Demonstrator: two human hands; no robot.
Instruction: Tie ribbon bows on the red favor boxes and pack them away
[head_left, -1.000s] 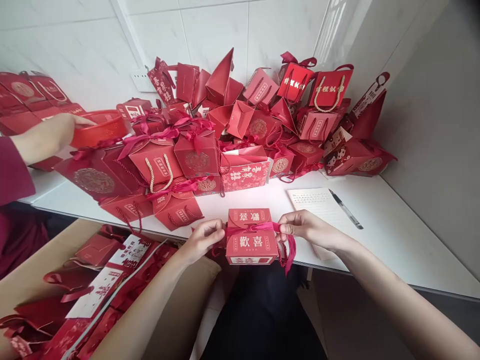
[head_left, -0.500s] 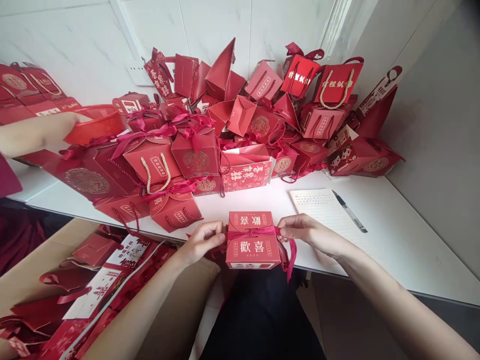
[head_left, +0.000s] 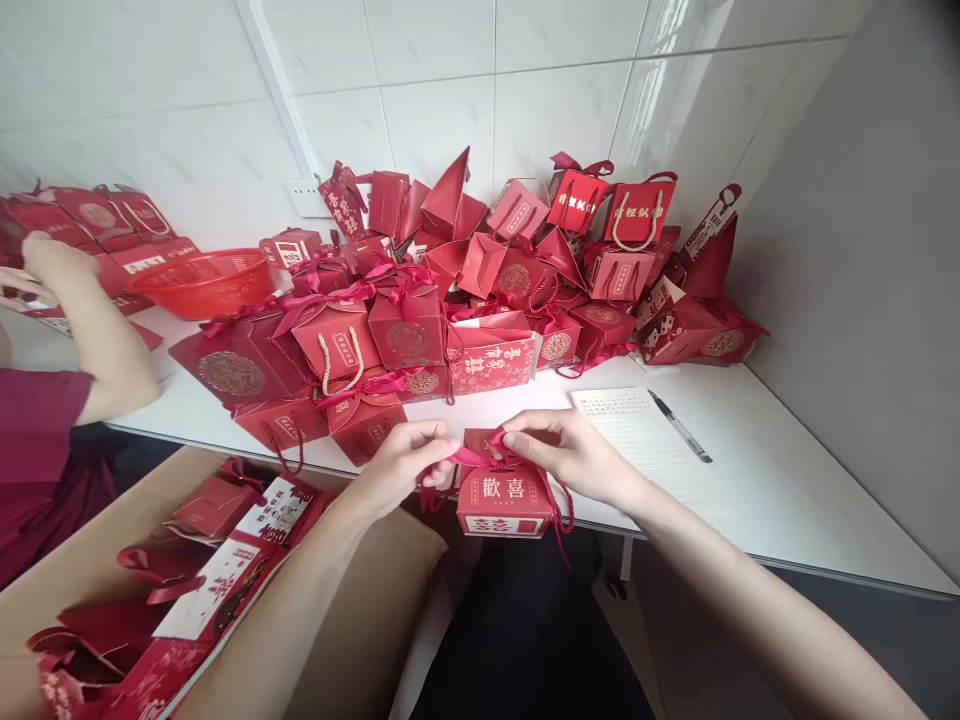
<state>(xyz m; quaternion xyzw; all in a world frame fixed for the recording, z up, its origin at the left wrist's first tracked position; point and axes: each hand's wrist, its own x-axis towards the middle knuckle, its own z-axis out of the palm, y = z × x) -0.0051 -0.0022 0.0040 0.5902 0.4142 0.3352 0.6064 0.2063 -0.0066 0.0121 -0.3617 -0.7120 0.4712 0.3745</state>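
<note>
A red gift box (head_left: 501, 497) with gold and white characters sits at the table's front edge between my hands. Across its top runs a dark pink ribbon (head_left: 474, 457). My left hand (head_left: 420, 460), fingers closed, pinches the ribbon at the box's left side. Over the top of the box, my right hand (head_left: 559, 452) pinches a raised loop of the same ribbon. Twisted red cord handles (head_left: 564, 510) hang at the box's right side. Part of the lid is hidden behind the fingers of my right hand.
Many red gift boxes (head_left: 409, 325) are piled along the wall. A notepad (head_left: 637, 430) and a pen (head_left: 679, 425) lie to the right. At the left are an orange-red basket (head_left: 206, 280) and a co-worker's arm (head_left: 112, 340). A cardboard carton (head_left: 405, 580) holds more red packaging below.
My right hand has moved from the box's right side to over its top, lifting the ribbon into a loop. The co-worker's hand has left the basket. The view has shifted.
</note>
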